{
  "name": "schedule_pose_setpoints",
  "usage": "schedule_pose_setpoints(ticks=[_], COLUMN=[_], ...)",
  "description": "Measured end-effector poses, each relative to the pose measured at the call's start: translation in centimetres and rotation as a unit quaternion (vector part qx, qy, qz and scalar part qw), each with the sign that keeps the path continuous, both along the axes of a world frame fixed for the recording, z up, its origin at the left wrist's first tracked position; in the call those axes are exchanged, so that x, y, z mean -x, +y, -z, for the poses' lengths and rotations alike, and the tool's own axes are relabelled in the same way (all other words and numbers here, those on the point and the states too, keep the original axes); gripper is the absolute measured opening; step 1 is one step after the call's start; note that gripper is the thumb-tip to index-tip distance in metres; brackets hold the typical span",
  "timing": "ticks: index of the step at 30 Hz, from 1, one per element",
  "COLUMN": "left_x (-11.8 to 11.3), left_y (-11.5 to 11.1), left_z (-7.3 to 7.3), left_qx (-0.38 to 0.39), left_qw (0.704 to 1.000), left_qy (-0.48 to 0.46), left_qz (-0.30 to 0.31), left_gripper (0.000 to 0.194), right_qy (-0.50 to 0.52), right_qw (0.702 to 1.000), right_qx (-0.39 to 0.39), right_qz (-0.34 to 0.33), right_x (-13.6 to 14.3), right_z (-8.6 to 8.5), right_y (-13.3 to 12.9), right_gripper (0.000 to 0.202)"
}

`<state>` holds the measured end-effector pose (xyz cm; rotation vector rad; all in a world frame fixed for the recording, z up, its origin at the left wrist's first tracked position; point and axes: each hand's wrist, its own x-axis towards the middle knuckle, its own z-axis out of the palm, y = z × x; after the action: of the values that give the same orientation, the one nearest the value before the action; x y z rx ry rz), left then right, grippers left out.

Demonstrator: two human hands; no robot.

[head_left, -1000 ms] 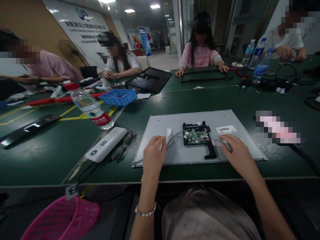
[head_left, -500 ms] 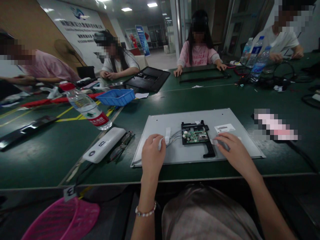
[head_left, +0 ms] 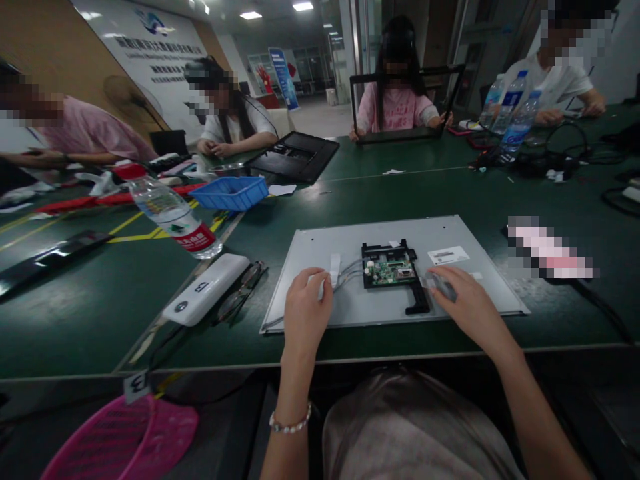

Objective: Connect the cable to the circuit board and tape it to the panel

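A light grey flat panel (head_left: 345, 313) lies on the table in front of me. On its middle sits a black plastic bracket (head_left: 417, 300) carrying a green circuit board (head_left: 390, 272). Thin grey cables (head_left: 350, 272) run left from the board towards my left hand (head_left: 307, 307). That hand's fingers are curled together beside a white tape strip (head_left: 335, 263); what lies between them is mostly hidden. Just right of the bracket, my right hand (head_left: 467, 303) has thumb and fingers at a translucent strip of tape (head_left: 429, 281). A white label (head_left: 449, 255) is on the panel beyond it.
Left of the panel are eyeglasses (head_left: 240, 293), a white power bank (head_left: 207, 290), a water bottle (head_left: 175, 217) and a blue basket (head_left: 230, 193). A blurred-out pink object (head_left: 550, 250) lies right. Across the table a person holds a black frame (head_left: 400, 138); several co-workers sit around.
The co-worker opposite has raised the black frame from lying flat to upright. My hands and the board have barely moved.
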<state>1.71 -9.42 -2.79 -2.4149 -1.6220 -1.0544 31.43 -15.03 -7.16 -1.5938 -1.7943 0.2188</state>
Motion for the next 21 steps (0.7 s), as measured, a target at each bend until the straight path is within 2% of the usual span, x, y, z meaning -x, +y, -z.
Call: schedule_pose_setpoints(ticks=[5,9,13,17,21], left_x=[0.0,0.0,0.0,0.1,0.2], left_y=[0.1,0.1,0.1,0.1,0.1], left_z=[0.1,0.2,0.3,0.4,0.4], left_qx=[0.008,0.02,0.028,0.028,0.025], left_qw=[1.0,1.0,0.999,0.999,1.0], left_qy=[0.001,0.005,0.007,0.014,0.01], left_qz=[0.003,0.01,0.021,0.019,0.002], left_gripper=[0.018,0.018,0.018,0.018,0.017], right_qy=[0.0,0.02,0.053,0.066,0.01], right_qw=[1.0,1.0,0.998,0.992,0.994], right_qx=[0.005,0.016,0.017,-0.013,-0.028], right_qz=[-0.011,-0.014,0.038,0.108,0.101], right_x=[-0.2,0.0,0.2,-0.5,-1.4], right_z=[0.3,-0.2,-0.8,-0.5,0.5], right_y=[0.4,0.2,-0.4,-0.4,0.2], right_gripper=[0.024,0.017,0.016,0.02,0.025])
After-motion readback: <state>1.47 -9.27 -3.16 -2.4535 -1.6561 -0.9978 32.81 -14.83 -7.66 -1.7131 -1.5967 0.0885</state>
